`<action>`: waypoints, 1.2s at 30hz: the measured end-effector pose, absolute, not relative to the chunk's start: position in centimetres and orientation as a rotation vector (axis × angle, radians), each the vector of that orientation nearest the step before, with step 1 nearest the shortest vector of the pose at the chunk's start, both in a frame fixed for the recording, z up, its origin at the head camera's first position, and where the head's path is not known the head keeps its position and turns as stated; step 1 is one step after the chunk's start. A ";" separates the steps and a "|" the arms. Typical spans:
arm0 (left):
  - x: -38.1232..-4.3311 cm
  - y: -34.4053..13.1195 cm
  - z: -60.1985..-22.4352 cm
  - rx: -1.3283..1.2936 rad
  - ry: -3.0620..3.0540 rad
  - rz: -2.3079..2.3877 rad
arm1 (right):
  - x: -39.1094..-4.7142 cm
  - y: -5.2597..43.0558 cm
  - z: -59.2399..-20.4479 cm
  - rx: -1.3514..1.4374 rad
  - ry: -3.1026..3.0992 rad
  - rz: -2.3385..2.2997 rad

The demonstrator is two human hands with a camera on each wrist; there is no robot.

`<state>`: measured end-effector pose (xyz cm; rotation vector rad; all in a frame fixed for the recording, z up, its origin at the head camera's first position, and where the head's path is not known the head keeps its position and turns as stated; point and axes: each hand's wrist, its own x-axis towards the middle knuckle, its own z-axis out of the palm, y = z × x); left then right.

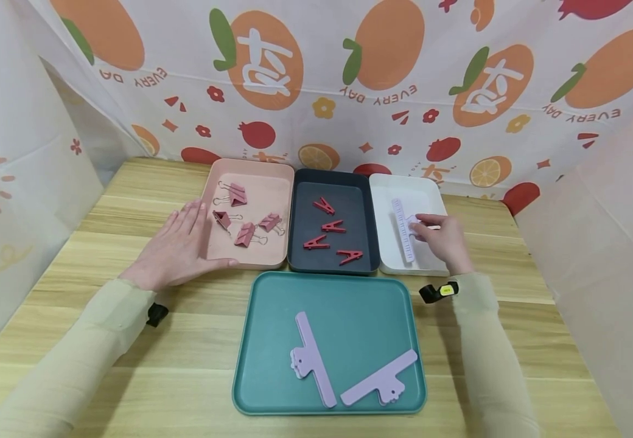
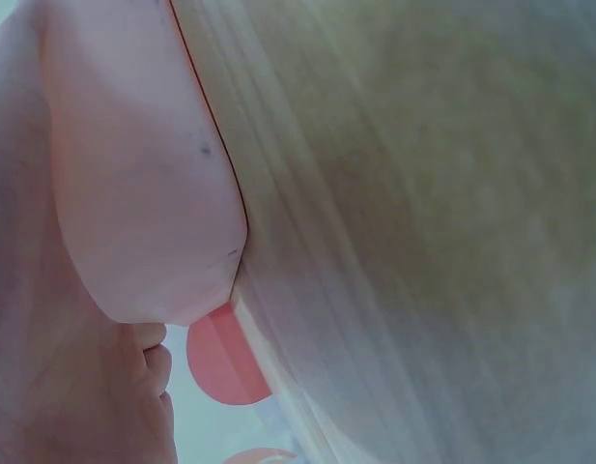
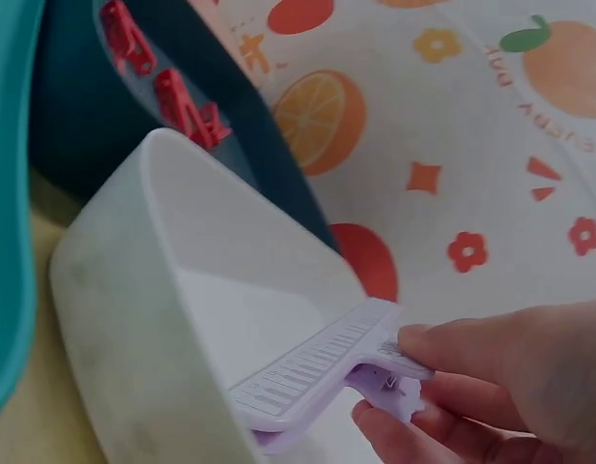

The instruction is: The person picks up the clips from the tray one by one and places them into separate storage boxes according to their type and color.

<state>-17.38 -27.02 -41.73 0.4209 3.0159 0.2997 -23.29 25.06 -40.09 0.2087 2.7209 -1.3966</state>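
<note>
My right hand (image 1: 447,242) pinches the handle of a purple bag clip (image 1: 403,231), held over the white tray (image 1: 431,198). In the right wrist view, thumb and fingers grip that clip (image 3: 322,372), whose long ridged bar slants down inside the tray wall. My left hand (image 1: 176,249) rests with straight fingers against the left side and front corner of the pink tray (image 1: 262,171). Several pink binder clips (image 1: 244,234) lie in that tray. Two more purple bag clips, one upright-slanted (image 1: 312,359) and one tilted right (image 1: 380,380), lie on the teal tray (image 1: 327,292).
A dark navy tray (image 1: 333,179) between the pink and white ones holds several red clips (image 1: 333,226). The trays stand side by side on a wooden table (image 1: 185,365). Behind them hangs a fruit-printed curtain (image 1: 316,67), close to their back rims.
</note>
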 end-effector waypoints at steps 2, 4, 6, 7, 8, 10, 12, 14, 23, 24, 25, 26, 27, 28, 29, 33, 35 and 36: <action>-17.4 -27.1 -41.8 0.423 3.016 0.296 | -23.6 24.7 -40.6 0.218 2.713 -1.396; -17.4 -27.1 -41.8 0.424 3.014 0.290 | -23.8 24.5 -40.9 0.230 2.710 -1.362; -17.4 -27.1 -41.8 0.424 3.012 0.287 | -23.8 24.4 -41.0 0.243 2.724 -1.286; -17.4 -27.1 -41.8 0.423 3.011 0.283 | -23.8 24.3 -41.0 0.259 2.727 -1.255; -17.4 -27.0 -41.7 0.423 3.012 0.283 | -23.7 24.3 -40.9 0.266 2.735 -1.220; -17.4 -27.0 -41.7 0.420 3.011 0.284 | -23.6 24.3 -40.7 0.274 2.762 -1.158; -17.3 -26.9 -41.7 0.419 3.015 0.292 | -23.4 24.3 -40.6 0.270 2.786 -1.147; -17.3 -26.9 -41.7 0.419 3.016 0.295 | -23.2 24.3 -40.4 0.242 2.816 -1.151; -17.3 -27.2 -41.6 0.424 3.012 0.263 | -21.8 24.0 -39.6 0.089 2.890 -1.192; -17.3 -27.2 -41.5 0.422 3.008 0.258 | -21.6 23.9 -39.5 0.070 2.897 -1.197; -17.3 -27.3 -41.5 0.419 3.005 0.256 | -21.4 23.8 -39.4 0.047 2.904 -1.204; -17.3 -27.3 -41.5 0.418 3.001 0.253 | -21.2 23.7 -39.2 0.022 2.910 -1.211; -17.3 -27.4 -41.5 0.415 2.997 0.249 | -21.0 23.7 -39.1 0.000 2.917 -1.216; -17.3 -27.4 -41.4 0.413 2.995 0.245 | -20.8 23.6 -39.0 -0.022 2.925 -1.219; -17.3 -27.5 -41.4 0.410 2.992 0.244 | -20.6 23.5 -38.9 -0.044 2.929 -1.224; -17.3 -27.6 -41.3 0.399 2.982 0.232 | -19.8 23.1 -38.3 -0.132 2.935 -1.239; -17.3 -27.7 -41.2 0.400 2.982 0.232 | -19.4 23.0 -37.9 -0.169 2.932 -1.252; -17.3 -27.7 -41.2 0.402 2.984 0.230 | -19.2 23.0 -37.8 -0.184 2.932 -1.253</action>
